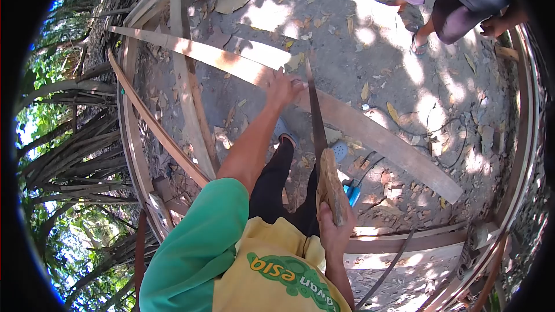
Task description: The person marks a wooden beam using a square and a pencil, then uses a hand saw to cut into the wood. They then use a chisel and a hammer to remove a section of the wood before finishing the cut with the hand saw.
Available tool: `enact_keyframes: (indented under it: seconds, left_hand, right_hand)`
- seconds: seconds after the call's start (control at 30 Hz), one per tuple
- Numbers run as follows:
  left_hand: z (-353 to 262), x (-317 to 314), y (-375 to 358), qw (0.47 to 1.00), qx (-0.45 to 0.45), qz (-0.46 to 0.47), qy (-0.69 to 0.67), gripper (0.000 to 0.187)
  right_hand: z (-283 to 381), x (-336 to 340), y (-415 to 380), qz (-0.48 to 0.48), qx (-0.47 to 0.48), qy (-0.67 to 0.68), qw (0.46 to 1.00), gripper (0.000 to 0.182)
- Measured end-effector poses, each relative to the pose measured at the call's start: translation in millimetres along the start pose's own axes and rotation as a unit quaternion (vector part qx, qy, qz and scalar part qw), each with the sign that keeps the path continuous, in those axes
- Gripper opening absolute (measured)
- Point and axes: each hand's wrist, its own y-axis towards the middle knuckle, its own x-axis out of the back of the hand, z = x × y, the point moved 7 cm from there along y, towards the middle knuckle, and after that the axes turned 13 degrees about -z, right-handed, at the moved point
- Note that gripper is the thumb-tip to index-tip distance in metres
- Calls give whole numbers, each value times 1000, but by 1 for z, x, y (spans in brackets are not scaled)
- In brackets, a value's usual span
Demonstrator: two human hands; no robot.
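A handsaw with a dark, tapering blade (316,117) and a rough wooden handle (328,176) points away from my body. My right hand (335,225) is wrapped round the lower end of that handle. Across the view lies a long wooden plank (376,130), running from the upper left to the lower right. My left hand (282,89) grips it near its middle, just left of the blade. In this view the blade overlaps the plank close to my fingers. A blue object (352,195) shows partly behind the saw handle.
Several wooden beams (184,81) and a thin strip (153,118) stand to the left. A timber frame (523,110) curves along the right. Another person (457,0) is at the upper right. Leaves and wood offcuts (393,190) litter the ground.
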Motion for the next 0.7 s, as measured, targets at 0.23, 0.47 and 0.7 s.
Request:
enact_keyframes:
  seconds: [0.23, 0.47, 0.7]
  left_hand:
    - [2, -1, 10, 1000, -16, -20, -8, 38]
    - [-1, 1, 2, 999, -28, -34, 23, 39]
    - [16, -20, 8, 1000, -25, 8, 10, 44]
  right_hand:
    - [10, -11, 12, -6, 0, 27, 1000, 54]
    - [5, -11, 5, -9, 7, -3, 1000, 54]
    - [-2, -7, 4, -23, 14, -6, 1000, 54]
